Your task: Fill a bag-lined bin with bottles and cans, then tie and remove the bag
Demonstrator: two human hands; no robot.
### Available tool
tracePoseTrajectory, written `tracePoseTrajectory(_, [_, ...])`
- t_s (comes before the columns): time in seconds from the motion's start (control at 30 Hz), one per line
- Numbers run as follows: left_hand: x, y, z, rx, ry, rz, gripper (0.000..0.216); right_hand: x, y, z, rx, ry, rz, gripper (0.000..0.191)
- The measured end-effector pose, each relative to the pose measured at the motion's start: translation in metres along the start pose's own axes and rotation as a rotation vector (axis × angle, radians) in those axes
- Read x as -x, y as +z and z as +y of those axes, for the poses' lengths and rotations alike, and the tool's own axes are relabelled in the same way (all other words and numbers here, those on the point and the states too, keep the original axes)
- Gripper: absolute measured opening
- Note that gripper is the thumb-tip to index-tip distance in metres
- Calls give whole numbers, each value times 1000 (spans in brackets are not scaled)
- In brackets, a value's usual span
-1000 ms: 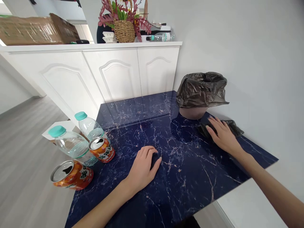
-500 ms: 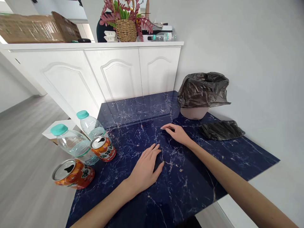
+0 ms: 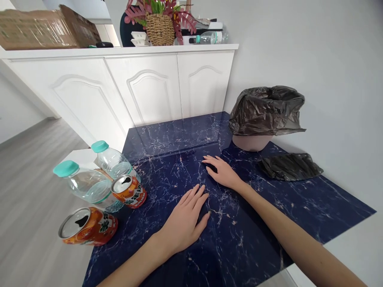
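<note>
My left hand lies flat and open on the dark blue marble-patterned tabletop, fingers stretched forward. Just ahead of it my right hand also rests palm down on the table, fingers apart, holding nothing. A folded black plastic bag lies to the right, a hand's length away from my right hand. Behind it stands a small bin lined with a dark bag.
At the table's left edge lie two clear bottles with teal caps and two orange drink cans. White cabinets stand behind, with a wicker plant basket and a cardboard box on top.
My right hand left the folded black bag and moved left to the table's middle, where it now rests. My left hand's fingers stretched out flat. The view shifted slightly.
</note>
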State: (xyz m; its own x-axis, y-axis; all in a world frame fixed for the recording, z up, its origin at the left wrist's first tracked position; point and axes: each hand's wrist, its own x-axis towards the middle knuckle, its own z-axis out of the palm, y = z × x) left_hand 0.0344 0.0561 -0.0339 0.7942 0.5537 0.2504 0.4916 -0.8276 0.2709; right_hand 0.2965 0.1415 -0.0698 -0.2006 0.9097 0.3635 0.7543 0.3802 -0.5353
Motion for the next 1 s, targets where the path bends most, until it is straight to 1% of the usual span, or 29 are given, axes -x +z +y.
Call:
tracePoseTrajectory(0.3, [-1, -1, 0, -40, 12, -33, 50, 2, 0, 3, 48, -17, -91, 49])
tracePoseTrajectory(0.47, [-1, -2, -1, -69, 14, -65, 51, 3, 1, 3, 47, -27, -91, 49])
tracePoseTrajectory(0.7, [0, -4, -1, -42, 18, -42, 51, 5, 3, 5, 57, -38, -79, 48])
tracePoseTrajectory(1.0, [0, -2, -1, -50, 25, -45, 51, 4, 2, 5, 70, -37, -105, 50])
